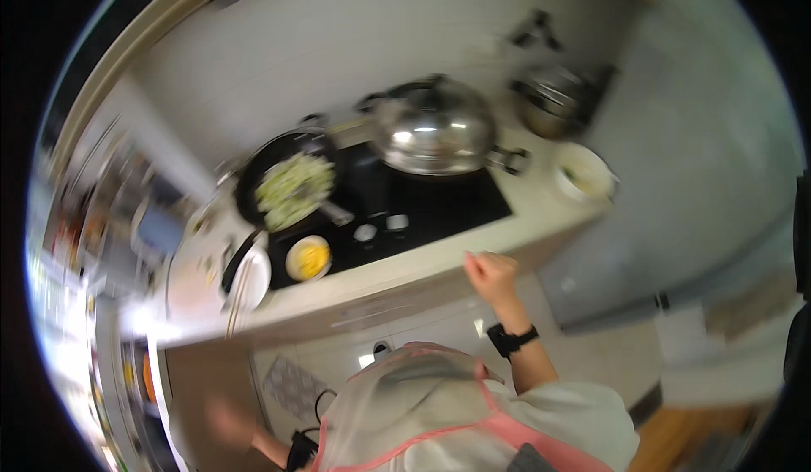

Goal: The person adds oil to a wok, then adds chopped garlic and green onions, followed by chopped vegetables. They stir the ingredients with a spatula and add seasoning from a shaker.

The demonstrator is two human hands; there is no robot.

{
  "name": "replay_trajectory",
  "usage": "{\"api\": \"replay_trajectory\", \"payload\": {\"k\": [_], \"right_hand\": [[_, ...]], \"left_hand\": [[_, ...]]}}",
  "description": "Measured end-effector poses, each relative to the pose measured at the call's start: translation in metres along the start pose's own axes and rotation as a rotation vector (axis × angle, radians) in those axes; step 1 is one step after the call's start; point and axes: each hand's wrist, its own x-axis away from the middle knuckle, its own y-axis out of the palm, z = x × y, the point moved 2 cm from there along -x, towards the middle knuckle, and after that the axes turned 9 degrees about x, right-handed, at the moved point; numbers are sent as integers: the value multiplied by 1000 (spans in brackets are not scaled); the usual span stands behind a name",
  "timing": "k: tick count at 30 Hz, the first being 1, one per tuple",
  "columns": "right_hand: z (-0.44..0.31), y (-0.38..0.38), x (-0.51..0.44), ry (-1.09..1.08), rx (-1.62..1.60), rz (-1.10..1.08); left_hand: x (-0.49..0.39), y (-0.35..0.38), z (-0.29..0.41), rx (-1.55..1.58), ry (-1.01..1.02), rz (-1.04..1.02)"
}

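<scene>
My left hand [231, 418] is low at the left, blurred, in front of a brown cabinet front; its fingers cannot be made out. Near the counter's front edge, my right hand [494, 272] has its fingers curled, with nothing visible in it. A black wok [244, 184] on the hob [431, 203] holds chopped pale green vegetables [294, 187] and a utensil with a metallic-looking handle [336, 213]. In front of it are a small bowl [293, 263] of yellow food [313, 260] and a white dish [256, 282] with chopsticks [237, 304] across it.
A large pot with a domed steel lid [431, 127] stands on the hob's back right. Beyond it are a steel pot [551, 101] and a white bowl [592, 187] beside a grey refrigerator [671, 187]. A rack of kitchenware [120, 244] is at the left.
</scene>
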Motion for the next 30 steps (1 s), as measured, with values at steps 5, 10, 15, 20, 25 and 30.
{"api": "replay_trajectory", "payload": {"k": [5,10,15,20,25,30], "right_hand": [[22,-26,11,73,79,75],[35,-48,29,143,131,128],[45,-64,44,217,176,160],[48,-74,51,279,214,118],[53,-74,51,282,223,124],[59,-62,51,306,191,113]], "left_hand": [[-8,45,-21,177,-63,-155],[-17,87,0,164,-8,-309],[-11,124,22,129,52,-376],[-18,146,15,66,93,-401],[-22,152,8,-9,109,-391],[1,154,34,61,112,-353]]}}
